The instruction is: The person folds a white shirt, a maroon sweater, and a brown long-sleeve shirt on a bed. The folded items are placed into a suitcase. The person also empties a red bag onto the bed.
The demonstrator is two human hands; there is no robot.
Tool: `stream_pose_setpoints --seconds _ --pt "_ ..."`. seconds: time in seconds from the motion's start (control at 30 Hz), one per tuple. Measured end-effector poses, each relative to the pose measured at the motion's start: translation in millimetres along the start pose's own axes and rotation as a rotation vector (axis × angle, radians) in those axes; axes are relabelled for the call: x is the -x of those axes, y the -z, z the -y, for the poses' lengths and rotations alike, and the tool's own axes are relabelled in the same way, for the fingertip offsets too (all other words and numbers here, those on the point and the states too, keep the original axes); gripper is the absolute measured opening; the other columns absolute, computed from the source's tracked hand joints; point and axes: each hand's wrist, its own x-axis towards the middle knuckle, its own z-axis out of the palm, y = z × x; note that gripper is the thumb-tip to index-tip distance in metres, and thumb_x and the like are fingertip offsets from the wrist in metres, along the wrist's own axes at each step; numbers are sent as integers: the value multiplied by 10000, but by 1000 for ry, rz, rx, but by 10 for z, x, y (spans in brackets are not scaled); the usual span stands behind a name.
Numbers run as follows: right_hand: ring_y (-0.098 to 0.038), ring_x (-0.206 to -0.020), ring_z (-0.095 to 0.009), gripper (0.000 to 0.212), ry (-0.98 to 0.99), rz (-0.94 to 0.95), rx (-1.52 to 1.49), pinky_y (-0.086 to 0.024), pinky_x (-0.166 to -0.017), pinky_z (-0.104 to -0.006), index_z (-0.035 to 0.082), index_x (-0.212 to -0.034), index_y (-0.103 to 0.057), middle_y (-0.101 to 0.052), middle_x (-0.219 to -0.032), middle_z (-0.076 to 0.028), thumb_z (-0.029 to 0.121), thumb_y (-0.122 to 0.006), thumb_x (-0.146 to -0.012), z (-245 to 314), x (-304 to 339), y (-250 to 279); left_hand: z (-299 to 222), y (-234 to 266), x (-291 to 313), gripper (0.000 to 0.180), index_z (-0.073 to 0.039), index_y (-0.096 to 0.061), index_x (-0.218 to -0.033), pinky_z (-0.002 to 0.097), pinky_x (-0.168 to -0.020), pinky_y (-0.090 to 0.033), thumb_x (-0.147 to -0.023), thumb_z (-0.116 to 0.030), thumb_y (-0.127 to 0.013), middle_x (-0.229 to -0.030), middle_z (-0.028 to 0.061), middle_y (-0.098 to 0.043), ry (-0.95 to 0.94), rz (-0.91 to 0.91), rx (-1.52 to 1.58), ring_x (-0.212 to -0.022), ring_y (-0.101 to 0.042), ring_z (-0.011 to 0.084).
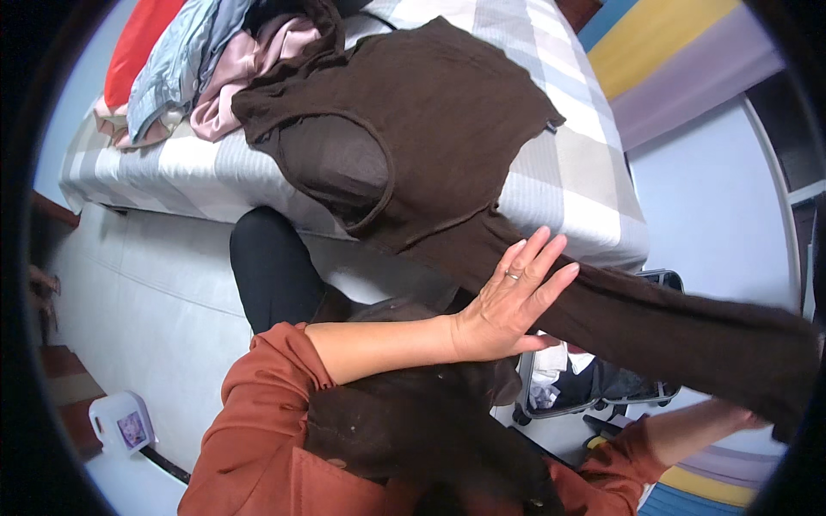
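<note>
A dark brown long-sleeved top (456, 112) lies spread on the bed, its round neckline facing the left. One of its sleeves stretches off the bed edge toward the far right. My left hand (512, 301), with a ring on one finger, rests flat against this sleeve near the shoulder, fingers spread. At the right rim, my right hand (750, 417) holds the sleeve's far end up and out; the cloth hides most of its fingers.
The bed (198, 176) has a checked grey and white cover. Red, light blue and pink clothes (232, 69) lie heaped at its far left. An open suitcase (559, 404) with clothes sits below the sleeve. A white jug (120, 421) stands at lower left, and a striped curtain (671, 69) hangs right.
</note>
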Motion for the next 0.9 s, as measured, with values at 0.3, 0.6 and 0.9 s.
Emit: stream_pose_setpoints --seconds 0.3,0.6,0.9 --pt "-593 -948 -214 271 -520 712 -43 -431 -889 -362 23 -1061 -572 -626 -993 -140 182 -602 -843 -1506 -1241 -1409 -364 797 -1281 886 30 -134 -1378 407 -1039 -254 -751 -254 -692 -1375 276 -241 -12 -152 289 -1286 -276 371" --pt "-608 -641 -120 325 -492 392 1314 -483 -510 -253 8 -1062 -544 -611 -761 -59 259 -579 -859 -3019 -1217 364 -635 1979 -1582 356 -12 -417 -1228 356 -801 -490 -962 -235 -342 -1134 157 -542 448 -437 799 -975 -567 233" --pt "-529 -528 -130 385 -1123 24 1232 -384 -401 -278 44 -1072 -496 -571 -743 -68 212 -652 -763 -3974 -681 1100 -117 2232 -1617 343 2 -393 -1240 392 -790 -515 -939 -163 -396 -1141 157 -533 264 -721 119 -991 -587 270"
